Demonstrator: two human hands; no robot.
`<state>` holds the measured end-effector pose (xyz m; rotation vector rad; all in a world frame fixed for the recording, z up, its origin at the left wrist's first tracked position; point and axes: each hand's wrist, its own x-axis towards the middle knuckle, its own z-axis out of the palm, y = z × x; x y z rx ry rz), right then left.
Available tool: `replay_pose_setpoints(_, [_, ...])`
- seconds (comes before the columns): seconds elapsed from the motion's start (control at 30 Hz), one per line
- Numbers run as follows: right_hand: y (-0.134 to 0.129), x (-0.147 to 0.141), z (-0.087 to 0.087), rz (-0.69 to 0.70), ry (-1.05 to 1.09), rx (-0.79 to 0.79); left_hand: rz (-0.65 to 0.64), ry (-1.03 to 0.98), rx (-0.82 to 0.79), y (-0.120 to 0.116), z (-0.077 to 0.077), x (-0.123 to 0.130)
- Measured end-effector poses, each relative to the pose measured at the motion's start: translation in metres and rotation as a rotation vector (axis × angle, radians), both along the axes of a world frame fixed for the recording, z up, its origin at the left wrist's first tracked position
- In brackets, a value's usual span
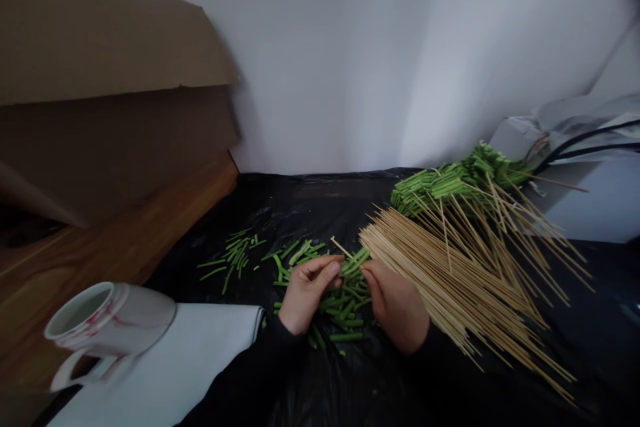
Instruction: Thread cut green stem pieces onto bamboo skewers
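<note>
Cut green stem pieces, like garlic shoots, lie in a loose heap [347,307] on black plastic sheeting. Above the heap, my left hand [310,287] is closed in a pinch of thumb and forefinger. Facing it, my right hand [395,300] is also closed, its thumb and fingertips pressed together. Lighter green stems [357,259] run between the two sets of fingertips. A thin wooden skewer [340,246] slants just behind the fingertips; its lower end is hidden among the stems. Right of my right hand lies a wide spread of bamboo skewers [465,280].
Green stems on skewers [450,187] are piled at the back right, beside a white box [590,200]. Loose stem pieces [237,253] lie at left. A mug [130,320] stands on a white folded sheet [210,333]. A cardboard box [125,33] and white wall [325,67] stand behind.
</note>
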<state>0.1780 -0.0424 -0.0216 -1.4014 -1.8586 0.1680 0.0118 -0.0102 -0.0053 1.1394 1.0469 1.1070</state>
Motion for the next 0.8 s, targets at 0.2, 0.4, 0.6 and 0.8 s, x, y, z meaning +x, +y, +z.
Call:
replay_pose_setpoints(0.2, [0.007,0.015,0.001,-0.086,0.008,0.017,-0.133,0.541,0.476,0.009,-0.002,-0.012])
replay_pose_setpoints(0.4, [0.006,0.015,0.001,-0.087,-0.009,0.023,-0.267,0.841,0.778,0.006,-0.012,-0.011])
replay_pose_setpoints(0.6, [0.004,0.012,0.003,-0.074,-0.014,-0.012,-0.255,1.108,0.903,0.005,-0.013,-0.009])
replay_pose_setpoints(0.8, [0.003,0.012,0.006,-0.071,0.041,0.009,-0.213,0.946,0.897,0.006,-0.012,-0.010])
